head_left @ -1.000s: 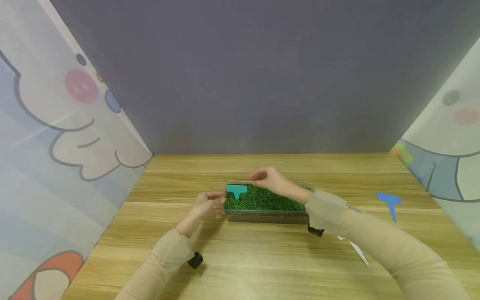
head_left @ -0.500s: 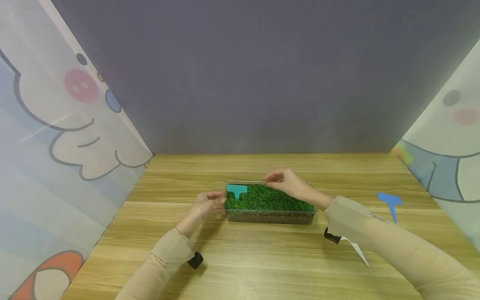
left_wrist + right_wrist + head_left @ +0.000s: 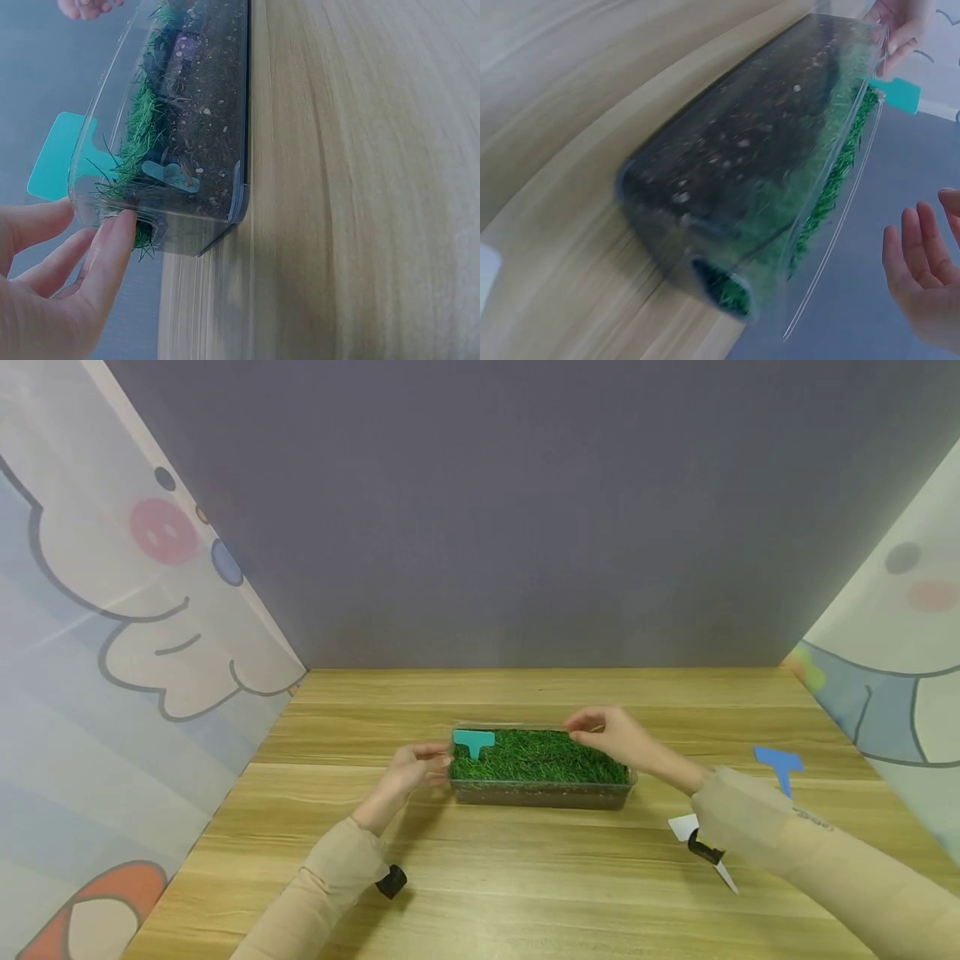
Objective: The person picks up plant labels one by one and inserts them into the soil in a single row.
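Observation:
A clear plastic planter box (image 3: 540, 795) holds dark soil (image 3: 727, 142) under green grass (image 3: 540, 756). At its left end a teal T-shaped plant label (image 3: 474, 739) stands upright, its pointed stem visible down in the soil through the wall in the left wrist view. My left hand (image 3: 411, 768) rests its fingers against the box's left end, fingertips by the rim and the end cutout. My right hand (image 3: 611, 733) hovers over the back right part of the box. Its fingers are loosely bent, with nothing between them in the right wrist view (image 3: 930, 277).
On the wooden table (image 3: 510, 885) to the right lie a blue T-shaped plant label (image 3: 778, 760) and a white one (image 3: 682, 827), partly hidden by the right wrist's black camera (image 3: 705, 847). A grey wall (image 3: 525, 527) rises behind; printed cartoon panels (image 3: 90, 693) flank both sides.
My right hand has moved right along the box, away from the teal label, its sleeve uncovering the white label's head. The left hand and the box have stayed put.

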`<state>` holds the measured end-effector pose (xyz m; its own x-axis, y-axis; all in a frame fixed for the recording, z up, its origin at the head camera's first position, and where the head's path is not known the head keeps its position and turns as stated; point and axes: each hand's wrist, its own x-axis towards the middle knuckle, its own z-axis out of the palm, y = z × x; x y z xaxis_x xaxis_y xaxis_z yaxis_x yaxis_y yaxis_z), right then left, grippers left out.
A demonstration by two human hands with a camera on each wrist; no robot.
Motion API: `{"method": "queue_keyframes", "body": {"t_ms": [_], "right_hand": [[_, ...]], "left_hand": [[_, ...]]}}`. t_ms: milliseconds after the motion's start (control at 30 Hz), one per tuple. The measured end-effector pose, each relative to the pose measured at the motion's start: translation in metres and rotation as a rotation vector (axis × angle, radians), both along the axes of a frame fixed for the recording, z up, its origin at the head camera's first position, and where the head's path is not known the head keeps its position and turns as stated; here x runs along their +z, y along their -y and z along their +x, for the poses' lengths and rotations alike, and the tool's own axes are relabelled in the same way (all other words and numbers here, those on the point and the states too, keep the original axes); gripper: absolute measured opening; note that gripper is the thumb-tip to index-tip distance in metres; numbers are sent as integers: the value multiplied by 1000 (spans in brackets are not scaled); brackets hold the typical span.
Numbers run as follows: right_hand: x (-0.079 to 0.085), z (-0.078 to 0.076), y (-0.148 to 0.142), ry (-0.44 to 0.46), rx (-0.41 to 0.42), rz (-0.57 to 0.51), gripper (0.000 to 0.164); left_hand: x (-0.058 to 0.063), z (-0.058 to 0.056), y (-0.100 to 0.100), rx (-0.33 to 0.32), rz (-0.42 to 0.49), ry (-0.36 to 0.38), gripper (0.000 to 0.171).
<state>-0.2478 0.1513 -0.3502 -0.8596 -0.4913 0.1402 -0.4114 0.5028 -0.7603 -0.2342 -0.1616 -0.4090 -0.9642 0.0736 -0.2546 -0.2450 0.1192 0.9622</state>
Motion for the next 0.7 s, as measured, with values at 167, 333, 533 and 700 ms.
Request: {"method": "queue_keyframes", "body": {"t_ms": [167,333,533,700], "right_hand": [[-2,2,-12,-21,-7,19,20],[-3,7,-23,-50,-9,30,20],[-1,16,-40,-53,-30,38,20],[-4,20,-55,-49,-52,75,18]], "left_hand": [[0,0,0,4,1,5,34],[-1,0,0,-4,-2,-4,34],[-2,0,0,-2,-2,-2,33],[-2,0,-1,16,-7,0,32]]}}
